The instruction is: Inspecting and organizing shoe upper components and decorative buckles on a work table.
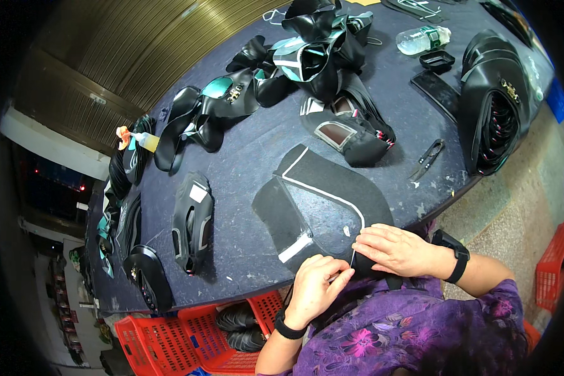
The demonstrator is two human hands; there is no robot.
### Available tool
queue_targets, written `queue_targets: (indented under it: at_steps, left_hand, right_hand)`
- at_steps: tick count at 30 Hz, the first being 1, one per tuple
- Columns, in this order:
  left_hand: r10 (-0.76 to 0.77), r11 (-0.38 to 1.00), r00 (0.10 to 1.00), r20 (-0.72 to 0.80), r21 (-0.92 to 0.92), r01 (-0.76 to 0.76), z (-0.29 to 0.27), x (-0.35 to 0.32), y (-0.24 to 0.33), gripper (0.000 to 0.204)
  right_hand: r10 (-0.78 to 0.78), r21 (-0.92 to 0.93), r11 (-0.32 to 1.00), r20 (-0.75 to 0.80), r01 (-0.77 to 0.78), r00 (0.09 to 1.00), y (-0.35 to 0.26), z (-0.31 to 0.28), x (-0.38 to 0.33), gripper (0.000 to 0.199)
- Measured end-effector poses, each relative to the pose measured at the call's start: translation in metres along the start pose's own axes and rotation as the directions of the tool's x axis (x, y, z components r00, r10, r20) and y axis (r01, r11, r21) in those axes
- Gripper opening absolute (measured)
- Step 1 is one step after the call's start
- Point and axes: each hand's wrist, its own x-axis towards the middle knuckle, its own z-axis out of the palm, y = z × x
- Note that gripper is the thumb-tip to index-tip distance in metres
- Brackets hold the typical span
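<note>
A black shoe upper piece [338, 172] lies flat at the table's near edge, curved around a gap where the tabletop shows. Along its inner edge runs a thin white tape strip [323, 194]. My right hand [398, 250] rests on the piece's near right part, fingers stretched out over the strip. Just left of it, my left hand [316, 285] has thumb and forefinger pinched at the strip's near end. A white rectangular patch [295, 248] on the piece shows beside my left hand. The piece's nearest part is hidden under my hands.
Thread snips [427, 160] lie to the right, near a phone [437, 94] and a stack of black uppers [492, 119]. More uppers [351, 125] and a plastic bottle [420, 40] are farther back. At left stands a yellow glue bottle [145, 141]. Red crates [160, 344] sit below the table.
</note>
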Motion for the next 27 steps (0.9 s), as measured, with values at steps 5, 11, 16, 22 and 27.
queue_targets:
  at_steps: [5, 11, 16, 22, 27]
  left_hand:
    - [-0.162, 0.987, 0.987, -0.022, -0.014, 0.161, -0.0036, -0.0009, 0.0030, 0.010]
    - [-0.210, 0.970, 0.977, -0.046, 0.119, 0.214, -0.0065, 0.0000, -0.0014, 0.016]
    - [-0.224, 0.966, 0.974, 0.000, 0.135, 0.222, -0.0074, 0.0017, -0.0024, 0.017]
    - [-0.238, 0.961, 0.971, -0.036, 0.137, 0.240, -0.0070, 0.0028, -0.0022, 0.017]
    - [-0.245, 0.955, 0.969, -0.017, 0.168, 0.244, -0.0083, 0.0058, -0.0003, 0.017]
  right_hand:
    - [0.008, -0.047, 0.999, 0.009, -0.007, 1.000, -0.0022, 0.0007, 0.0000, 0.061]
    - [0.002, -0.072, 0.997, 0.033, 0.000, 0.999, -0.0039, -0.0005, 0.0017, 0.064]
    - [-0.014, -0.094, 0.995, 0.018, 0.016, 1.000, -0.0032, 0.0003, 0.0009, 0.066]
    - [-0.031, -0.108, 0.994, -0.014, 0.030, 0.999, -0.0023, 0.0024, 0.0011, 0.059]
    - [-0.061, -0.254, 0.965, 0.022, 0.065, 0.998, -0.0066, -0.0006, 0.0052, 0.048]
